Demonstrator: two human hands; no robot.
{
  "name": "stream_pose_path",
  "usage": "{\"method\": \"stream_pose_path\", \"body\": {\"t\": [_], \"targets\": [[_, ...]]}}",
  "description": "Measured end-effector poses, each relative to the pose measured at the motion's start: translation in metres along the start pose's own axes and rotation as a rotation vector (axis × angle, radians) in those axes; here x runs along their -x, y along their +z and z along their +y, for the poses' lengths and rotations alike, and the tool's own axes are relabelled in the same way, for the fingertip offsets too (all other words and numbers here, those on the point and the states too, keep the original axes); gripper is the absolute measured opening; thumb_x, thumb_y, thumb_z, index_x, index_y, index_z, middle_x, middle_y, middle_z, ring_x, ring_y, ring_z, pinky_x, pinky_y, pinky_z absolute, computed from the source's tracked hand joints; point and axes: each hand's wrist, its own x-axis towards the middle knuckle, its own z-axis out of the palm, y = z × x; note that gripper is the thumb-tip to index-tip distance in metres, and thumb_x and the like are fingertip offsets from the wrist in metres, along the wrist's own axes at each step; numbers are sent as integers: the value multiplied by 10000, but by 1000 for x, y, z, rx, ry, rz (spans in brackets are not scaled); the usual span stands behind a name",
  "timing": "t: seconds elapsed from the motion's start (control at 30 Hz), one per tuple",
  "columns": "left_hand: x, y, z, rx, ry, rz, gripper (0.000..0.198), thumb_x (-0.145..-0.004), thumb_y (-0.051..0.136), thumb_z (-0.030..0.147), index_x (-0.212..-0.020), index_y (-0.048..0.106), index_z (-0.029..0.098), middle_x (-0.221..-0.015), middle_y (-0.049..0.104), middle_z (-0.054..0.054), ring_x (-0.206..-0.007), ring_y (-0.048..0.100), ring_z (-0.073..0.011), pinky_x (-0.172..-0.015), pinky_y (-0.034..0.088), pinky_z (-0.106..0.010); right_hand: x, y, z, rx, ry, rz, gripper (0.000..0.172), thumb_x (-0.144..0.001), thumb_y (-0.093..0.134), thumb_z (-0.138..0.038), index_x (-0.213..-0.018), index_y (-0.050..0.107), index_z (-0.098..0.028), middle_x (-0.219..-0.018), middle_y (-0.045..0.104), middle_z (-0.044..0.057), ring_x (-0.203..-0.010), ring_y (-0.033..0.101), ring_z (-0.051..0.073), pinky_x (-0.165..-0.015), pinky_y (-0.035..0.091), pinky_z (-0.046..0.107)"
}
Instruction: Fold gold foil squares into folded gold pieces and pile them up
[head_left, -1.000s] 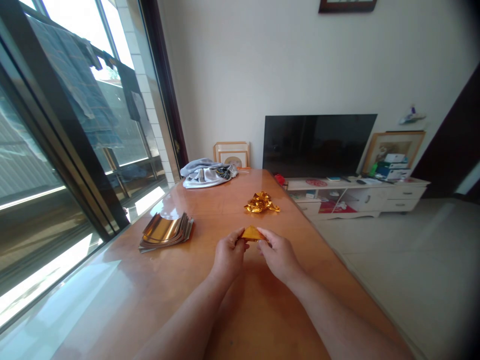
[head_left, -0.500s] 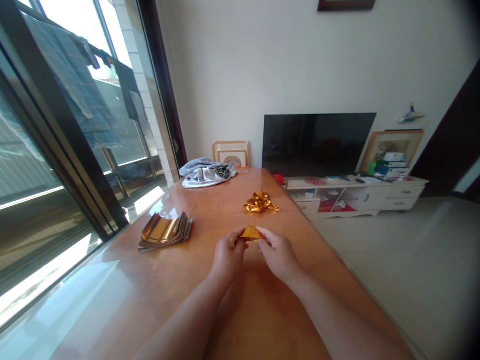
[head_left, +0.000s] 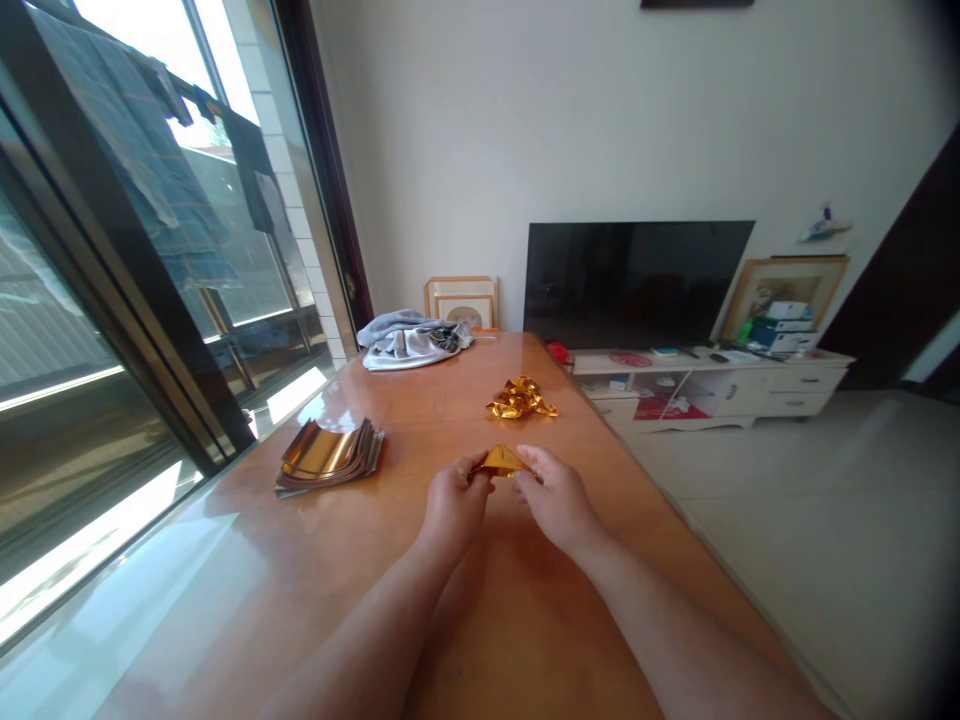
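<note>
Gold foil triangle (head_left: pixel 501 461) between both hands (head_left: pixel 454 505) (head_left: pixel 559 500)

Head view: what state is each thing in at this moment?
Left hand: pinching the foil triangle.
Right hand: fingers at the triangle's right corner, contact unclear.
Folded gold foil triangle: folded, held up.
Stack of gold foil sheets: lying flat, top sheets curled up.
Crumpled gold foil: loose heap.
Grey cloth: bunched.
Television: screen dark.

one left hand (head_left: pixel 456 505), one right hand (head_left: pixel 559 500), one folded foil (head_left: pixel 500 461), one foil heap (head_left: pixel 519 399), one foil stack (head_left: pixel 328 457).
</note>
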Motion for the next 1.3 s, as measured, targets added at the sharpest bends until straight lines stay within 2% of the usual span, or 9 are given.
{"method": "stream_pose_path", "body": {"t": [0.1, 0.2, 0.7, 0.83, 1.07, 1.3], "targets": [[0, 0, 0, -12, -2, 10, 426, -840, 548, 190, -1242, 685, 164, -1025, 768, -76, -774, 703, -165, -741, 545, -267, -1, -1, 4, 12, 92, 24, 197, -863, 552, -318, -987, 617, -180, -744, 722, 29, -618, 658, 171, -584, 504, 271], [0, 0, 0, -42, -6, 13, 448, -818, 540, 167, -1241, 688, 164, -1014, 768, -74, -793, 703, -175, -742, 539, -270, 0, -3, 3, 37, 89, 8, 144, -869, 538, -328, -872, 600, -198, -702, 703, 17, -577, 627, 160, -543, 462, 254], [-4, -6, -1, -159, -66, 6, 485, -773, 538, 131, -1226, 709, 147, -872, 768, -78, -776, 696, -189, -713, 512, -268, 8, -5, -8, 291, -81, -17, 132, -872, 521, -272, -839, 639, -224, -643, 647, -8, -575, 568, 159, -524, 344, 243], [-5, -6, -1, -147, -73, 29, 478, -751, 557, 115, -1198, 723, 144, -864, 770, -80, -752, 695, -189, -728, 517, -279, 8, -6, -12, 299, -83, -25, 140, -867, 524, -259, -854, 657, -219, -640, 651, -8, -575, 578, 159, -525, 338, 246], [-5, -4, -4, -80, -76, 23, 498, -735, 569, 93, -1212, 707, 126, -981, 771, -103, -766, 695, -174, -733, 525, -262, 6, -8, -11, 334, -73, -15, 172, -870, 515, -244, -885, 685, -221, -688, 685, 5, -628, 617, 171, -568, 369, 250], [-5, -5, -3, -54, -88, 32, 449, -722, 592, 79, -1138, 751, 141, -921, 779, -95, -791, 700, -197, -731, 534, -266, 8, -7, -14, 438, -94, -40, 181, -864, 516, -211, -885, 696, -216, -707, 695, 21, -636, 620, 172, -560, 350, 247]]}}
